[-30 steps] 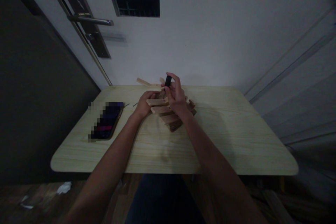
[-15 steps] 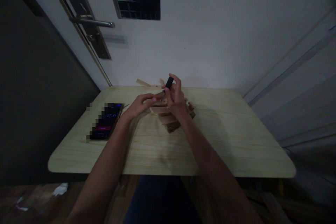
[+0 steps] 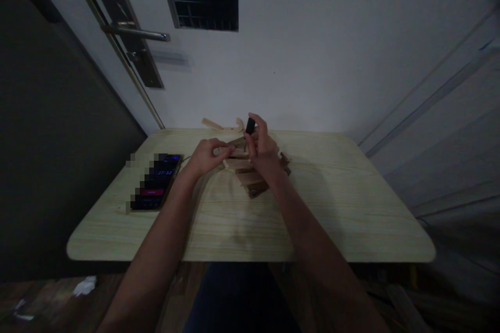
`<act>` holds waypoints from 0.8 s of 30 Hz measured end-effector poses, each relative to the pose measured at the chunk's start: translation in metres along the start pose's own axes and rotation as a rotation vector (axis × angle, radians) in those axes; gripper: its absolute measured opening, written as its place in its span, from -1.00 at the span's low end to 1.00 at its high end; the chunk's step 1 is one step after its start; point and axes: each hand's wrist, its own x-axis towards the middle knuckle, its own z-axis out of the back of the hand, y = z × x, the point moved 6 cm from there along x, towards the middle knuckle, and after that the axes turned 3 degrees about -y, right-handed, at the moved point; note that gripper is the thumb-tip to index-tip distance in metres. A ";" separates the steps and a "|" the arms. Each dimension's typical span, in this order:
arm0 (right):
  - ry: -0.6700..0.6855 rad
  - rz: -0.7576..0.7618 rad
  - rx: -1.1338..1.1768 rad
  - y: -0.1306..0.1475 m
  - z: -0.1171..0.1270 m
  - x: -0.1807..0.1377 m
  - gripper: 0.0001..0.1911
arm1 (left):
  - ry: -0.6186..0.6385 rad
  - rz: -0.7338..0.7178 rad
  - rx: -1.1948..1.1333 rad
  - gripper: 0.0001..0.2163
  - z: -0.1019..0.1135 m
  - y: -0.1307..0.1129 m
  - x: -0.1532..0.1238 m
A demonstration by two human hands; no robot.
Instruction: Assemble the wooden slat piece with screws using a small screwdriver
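Note:
A pile of short wooden strips (image 3: 250,177) lies near the far middle of a pale wooden table (image 3: 250,223). My right hand (image 3: 262,146) is above the pile, fingers wrapped round a small dark tool handle (image 3: 250,125) that points down at the strips. My left hand (image 3: 205,156) hovers just left of the pile, thumb and fingers pinched on something too small to make out, close to the top strip. The light is dim.
A phone (image 3: 156,187) with a lit screen lies on the table's left side. More wooden strips (image 3: 219,125) rest at the far edge against the white wall. A door with a metal lever handle (image 3: 135,34) stands at the left.
My left hand has lifted off the wooden strips it was holding and now pinches its fingers beside them. My right hand has lowered slightly with the dark tool.

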 end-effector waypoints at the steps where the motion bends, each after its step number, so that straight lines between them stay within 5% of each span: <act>1: 0.005 0.008 -0.020 -0.001 0.001 0.000 -0.54 | -0.013 0.004 0.026 -0.58 0.000 0.000 0.000; 14: 0.013 0.056 -0.077 -0.003 -0.009 -0.006 -0.57 | 0.092 0.025 -0.391 -0.61 -0.011 0.015 0.004; 24: 0.012 -0.055 -0.008 -0.014 -0.009 -0.007 -0.53 | 0.050 -0.039 -0.335 -0.68 -0.017 0.016 -0.001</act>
